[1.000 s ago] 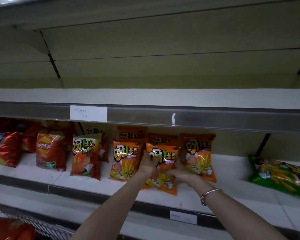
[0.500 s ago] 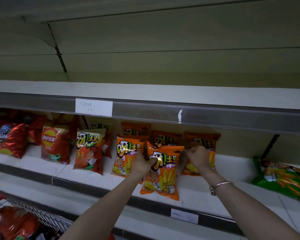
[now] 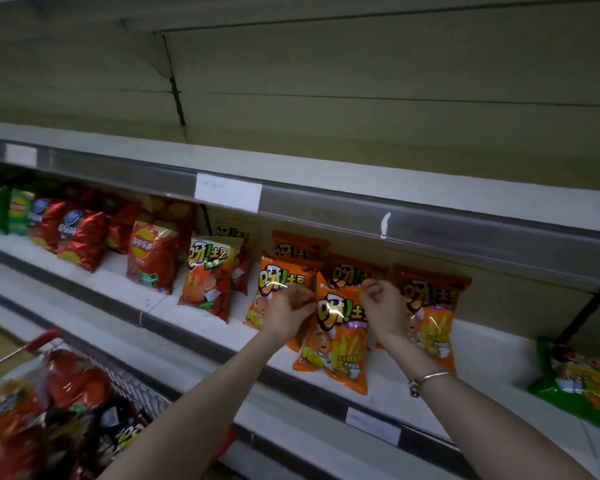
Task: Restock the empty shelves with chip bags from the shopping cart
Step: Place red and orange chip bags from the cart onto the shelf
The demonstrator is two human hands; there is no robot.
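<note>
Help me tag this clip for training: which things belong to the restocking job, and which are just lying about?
Job: orange chip bag, pinched at its top by left hand and right hand; shelf under it; shopping cart holding more bags.
Lying about: price label; bracelet; green bag lying flat at right; red Lay's bag.

Price rail (image 3: pixel 465 233) overhanging the lower shelf (image 3: pixel 492 358), orange chip bags (image 3: pixel 433 306) crowding its middle, a bare stretch lying open between them and the green bag (image 3: pixel 582 375).

The right grip (image 3: pixel 383 308) has moved off the rightmost orange bag (image 3: pixel 437 306) to pinch the front bag's (image 3: pixel 340 344) top corner.
</note>
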